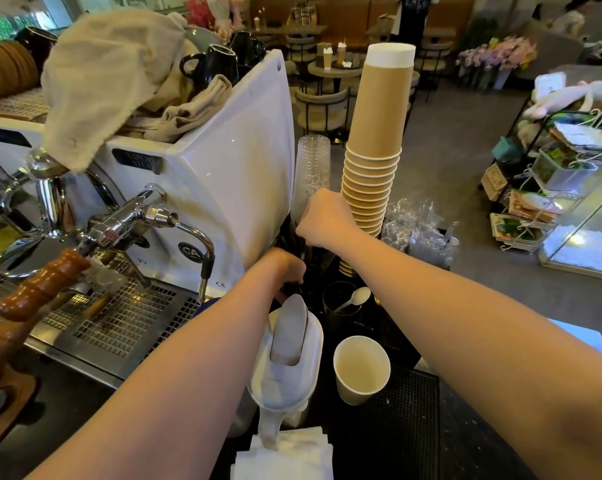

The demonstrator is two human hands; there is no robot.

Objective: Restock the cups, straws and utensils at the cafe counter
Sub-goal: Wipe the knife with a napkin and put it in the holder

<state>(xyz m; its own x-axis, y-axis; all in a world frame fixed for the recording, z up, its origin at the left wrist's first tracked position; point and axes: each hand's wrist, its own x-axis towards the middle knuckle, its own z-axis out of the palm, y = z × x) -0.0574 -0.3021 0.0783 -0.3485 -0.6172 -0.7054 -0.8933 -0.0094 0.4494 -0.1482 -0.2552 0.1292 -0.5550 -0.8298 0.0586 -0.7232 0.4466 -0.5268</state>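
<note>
My right hand [322, 216] fists around dark straws [303, 252] beside the clear cups [310, 174]; left hand [287, 268] below, grip unclear. Kraft cup stack [375, 140] just right; white pitcher [287, 355] crowds front, espresso machine [220, 161] left.

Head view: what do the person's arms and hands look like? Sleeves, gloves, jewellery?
Both forearms are bare for all their visible length; no sleeve shows. The left hand and right hand wear no gloves. No watch, bracelet or ring is visible on either wrist or hand, though the fingers are mostly hidden from this angle. No markings show on the arms.
</note>
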